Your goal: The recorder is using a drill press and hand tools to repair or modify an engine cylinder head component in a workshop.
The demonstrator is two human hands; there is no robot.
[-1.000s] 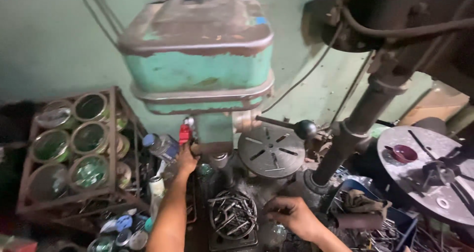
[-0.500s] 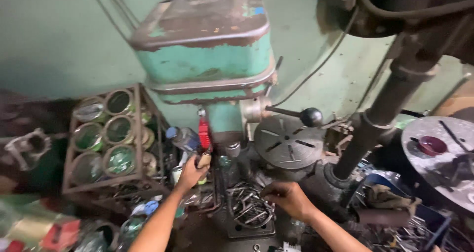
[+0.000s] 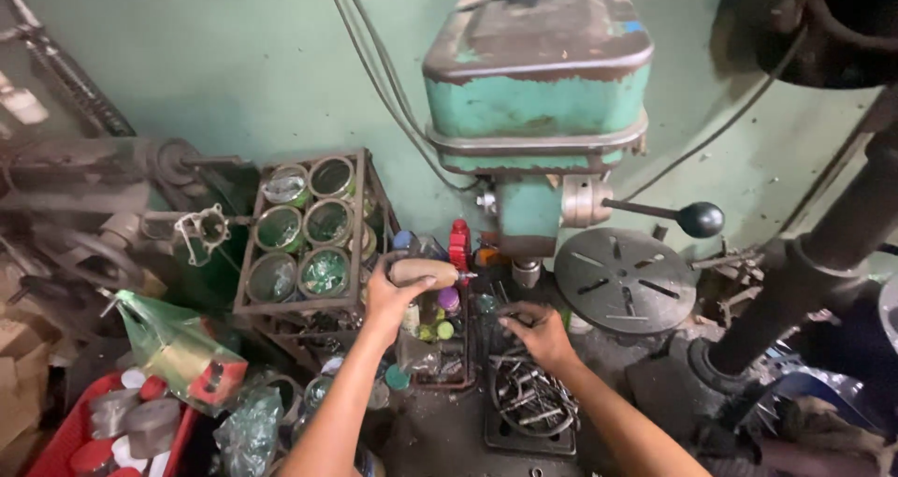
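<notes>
Overhead, the green drill press (image 3: 535,93) fills my view, its round slotted table (image 3: 625,280) and black-knobbed feed lever (image 3: 700,219) off to the right. Left of it I see a metal rack of tins (image 3: 304,234). My left hand (image 3: 393,295) has its fingers wrapped around a wooden tool handle (image 3: 424,271), held level just in front of the rack. My right hand (image 3: 538,332) rests curled, fingers loosely bent, on a tangle of metal rings (image 3: 531,400) below the chuck; what it grips I cannot tell.

Grimy pale-green wall (image 3: 234,56) behind cluttered, dim workshop corner
</notes>
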